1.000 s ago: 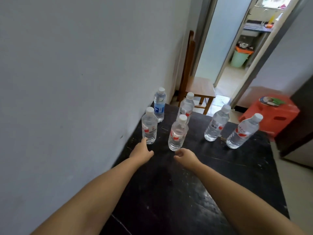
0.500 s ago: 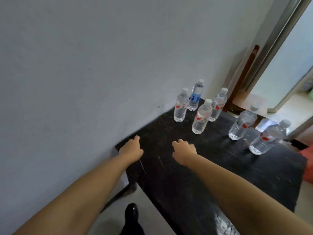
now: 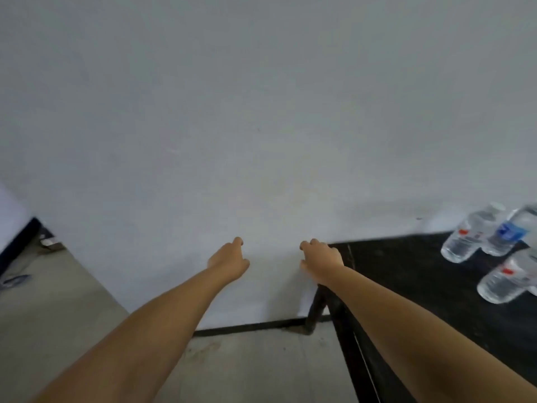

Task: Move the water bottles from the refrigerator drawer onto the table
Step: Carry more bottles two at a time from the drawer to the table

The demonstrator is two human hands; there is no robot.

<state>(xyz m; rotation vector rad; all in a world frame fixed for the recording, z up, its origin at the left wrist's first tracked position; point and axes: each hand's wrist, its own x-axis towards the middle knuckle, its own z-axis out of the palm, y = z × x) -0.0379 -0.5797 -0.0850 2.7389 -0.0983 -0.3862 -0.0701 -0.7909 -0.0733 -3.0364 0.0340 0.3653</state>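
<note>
Your two bare forearms reach up from the bottom of the view, both hands empty. Your left hand [image 3: 229, 258] hangs in the air in front of the wall [image 3: 261, 112], fingers loosely curled and holding nothing. Your right hand [image 3: 321, 255] sits above the near left corner of the black table [image 3: 406, 271], fingers also loosely curled around nothing.

Half a second ago your hands were over the tabletop with six bottles ahead of them. Since then your view has swung left: the table has slid to the right edge, only three bottles remain in sight, and the chair and doorway have dropped out.

Those three water bottles [image 3: 465, 239] stand upright on the far right of the table, close together, well apart from your hands. Two carry red-marked labels and the one behind [image 3: 510, 232] has a blue label; motion blur makes the print unreadable.

Below your arms lies grey floor [image 3: 58, 301], and a table leg [image 3: 315, 308] drops to a dark baseboard [image 3: 261, 325] along the wall. At the far left, a dark edge [image 3: 17, 242] and some small blurred bits on the floor cannot be made out.
</note>
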